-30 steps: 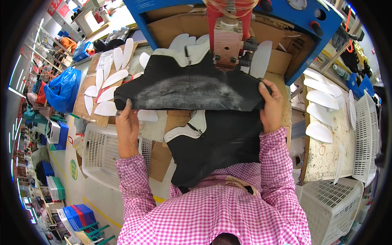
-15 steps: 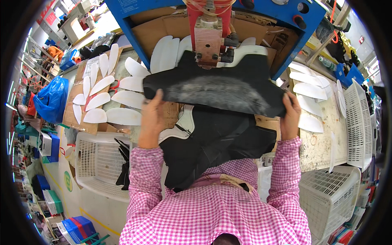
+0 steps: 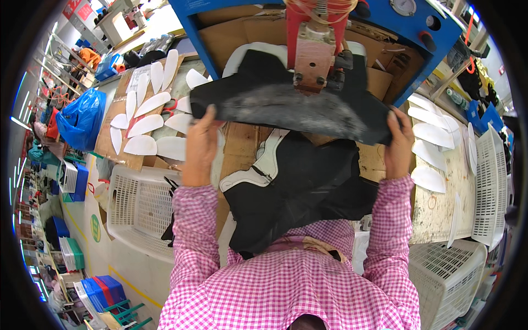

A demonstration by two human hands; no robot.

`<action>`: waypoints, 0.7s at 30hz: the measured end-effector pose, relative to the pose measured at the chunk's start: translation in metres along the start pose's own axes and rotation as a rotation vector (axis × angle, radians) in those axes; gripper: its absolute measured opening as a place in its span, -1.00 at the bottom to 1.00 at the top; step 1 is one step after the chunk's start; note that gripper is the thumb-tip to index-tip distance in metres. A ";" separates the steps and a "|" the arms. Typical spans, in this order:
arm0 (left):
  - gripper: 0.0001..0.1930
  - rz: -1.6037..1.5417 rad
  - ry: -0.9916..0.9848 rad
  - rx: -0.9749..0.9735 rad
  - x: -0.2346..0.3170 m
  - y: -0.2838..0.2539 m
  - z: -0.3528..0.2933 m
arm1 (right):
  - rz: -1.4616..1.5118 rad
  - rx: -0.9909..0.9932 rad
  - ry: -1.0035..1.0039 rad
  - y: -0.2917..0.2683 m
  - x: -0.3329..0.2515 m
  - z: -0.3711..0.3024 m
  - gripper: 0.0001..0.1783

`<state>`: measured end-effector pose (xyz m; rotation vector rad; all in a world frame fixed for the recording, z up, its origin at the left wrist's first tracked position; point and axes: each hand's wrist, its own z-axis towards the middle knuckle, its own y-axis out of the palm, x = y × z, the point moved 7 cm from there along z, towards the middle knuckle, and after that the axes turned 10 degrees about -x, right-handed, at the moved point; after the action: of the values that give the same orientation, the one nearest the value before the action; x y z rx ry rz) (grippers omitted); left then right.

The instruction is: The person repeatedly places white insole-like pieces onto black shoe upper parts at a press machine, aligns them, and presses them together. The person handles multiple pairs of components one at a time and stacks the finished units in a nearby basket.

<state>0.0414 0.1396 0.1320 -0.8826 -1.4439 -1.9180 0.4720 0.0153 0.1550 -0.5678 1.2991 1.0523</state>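
Observation:
A black cut fabric piece (image 3: 291,107) with a greyish-white curved patch stretches between my hands. At its left end my left hand (image 3: 201,148) pinches the edge, thumb on top. My right hand (image 3: 399,144) grips the right end, also with the thumb on top. Above the piece's middle stands the metal head (image 3: 314,60) of a press; whether they touch I cannot tell. A second black piece (image 3: 308,181) lies nearer me, reaching over my lap. Beside its left edge sits a white shaped plate (image 3: 257,166), partly covered by it.
A blue machine frame (image 3: 192,41) surrounds the press head, with cardboard inside. White curved pieces lie on the left cardboard (image 3: 113,148) and on the right board (image 3: 456,203). White crates stand at left (image 3: 137,203) and right (image 3: 445,275). A blue bag (image 3: 82,124) sits far left.
The view has shifted and turned slightly. The held piece lies a little farther from me, and more of the white plate shows on the left. Both hands keep their hold.

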 end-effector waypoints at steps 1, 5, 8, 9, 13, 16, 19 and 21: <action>-0.72 -0.010 -0.033 -0.028 -0.012 0.014 0.000 | 0.074 -0.008 0.022 -0.014 -0.004 -0.004 -0.71; -0.76 -0.066 -0.084 -0.127 -0.038 0.059 0.000 | 0.083 0.016 0.004 -0.056 -0.016 -0.015 -0.69; -0.73 -0.080 -0.139 -0.163 -0.047 0.077 -0.002 | 0.064 0.037 -0.010 -0.075 -0.019 -0.021 -0.69; -0.73 -0.070 -0.138 -0.171 -0.049 0.080 -0.002 | 0.027 0.092 -0.037 -0.082 -0.021 -0.024 -0.69; -0.70 0.014 -0.165 -0.096 -0.057 0.070 -0.009 | 0.012 0.121 -0.038 -0.091 -0.026 -0.041 -0.72; -0.67 0.314 -0.127 -0.236 -0.039 0.063 -0.025 | 0.007 0.024 0.032 -0.084 -0.031 -0.068 -0.78; -0.65 -0.119 -0.322 -0.200 -0.035 0.048 -0.069 | 0.004 -0.146 0.252 -0.074 -0.025 -0.110 -0.81; -0.69 -0.117 -0.262 -0.074 -0.024 0.032 -0.100 | -0.099 -0.299 0.335 -0.068 -0.019 -0.138 -0.81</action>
<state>0.0643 0.0361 0.1123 -1.1426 -1.6141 -2.0112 0.4643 -0.1366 0.1270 -1.0600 1.3933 1.1079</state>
